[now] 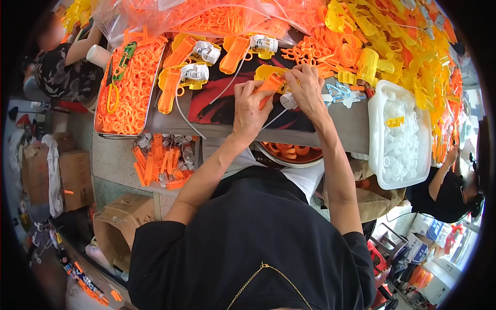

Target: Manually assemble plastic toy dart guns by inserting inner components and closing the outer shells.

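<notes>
My left hand (248, 108) closes its fingers on the orange part (272, 82) of a half-assembled toy gun with a yellow shell (264, 70). At the gun's other end, my right hand (309, 92) has its fingertips pressed on the shell. A white cylindrical piece (289, 101) with a thin pale tube hangs under the right hand; how it is attached is hidden. A black and red mat (206, 106) lies beneath both hands. Several similar toy guns (169, 93), orange and yellow with white mechanisms, lie left of my hands, some trailing tubes.
A metal tray of orange rings (129, 106) stands left, with green-handled cutters (124, 61) on top. At right is a white bin (377, 155) of white caps. Yellow shells (408, 57) pile up behind it. Below the table edge sits a bowl of orange parts (292, 151). Co-workers sit at both sides.
</notes>
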The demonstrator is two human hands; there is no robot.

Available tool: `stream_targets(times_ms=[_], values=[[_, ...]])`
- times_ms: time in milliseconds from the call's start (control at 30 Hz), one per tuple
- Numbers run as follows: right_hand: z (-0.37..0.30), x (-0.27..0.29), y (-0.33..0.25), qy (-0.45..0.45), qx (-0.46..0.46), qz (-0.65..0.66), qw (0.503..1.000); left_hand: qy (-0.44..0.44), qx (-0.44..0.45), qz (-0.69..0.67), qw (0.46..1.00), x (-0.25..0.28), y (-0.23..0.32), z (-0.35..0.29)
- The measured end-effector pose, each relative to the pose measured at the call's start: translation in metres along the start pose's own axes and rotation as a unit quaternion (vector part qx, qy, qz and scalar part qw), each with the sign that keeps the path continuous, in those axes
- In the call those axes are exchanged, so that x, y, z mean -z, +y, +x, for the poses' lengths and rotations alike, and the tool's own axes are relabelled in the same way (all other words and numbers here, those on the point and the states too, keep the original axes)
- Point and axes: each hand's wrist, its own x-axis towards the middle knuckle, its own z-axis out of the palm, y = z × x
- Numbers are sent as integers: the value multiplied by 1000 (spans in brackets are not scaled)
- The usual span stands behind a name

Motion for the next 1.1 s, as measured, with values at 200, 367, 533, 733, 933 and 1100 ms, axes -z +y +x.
stream_targets(times_ms=[200, 367, 533, 733, 933, 1100], values=[[4, 0, -4, -16, 49, 10, 999, -6, -3, -12, 1000, 4, 1, -1], [9, -6, 5, -35, 63, -13, 997, -18, -7, -15, 1000, 5, -4, 0], [8, 1, 5, -33, 33, 49, 998, -26, -14, -30, 999, 6, -4, 4], [17, 16, 0, -144, -16, 86, 986, -39, 8, -74, 996, 8, -18, 5], [-30, 38, 0, -71, 107, 39, 991, -14, 52, -102, 993, -1, -19, 7], [-38, 34, -15, -74, 149, -17, 986, 3, 28, -57, 998, -3, -11, 6]])
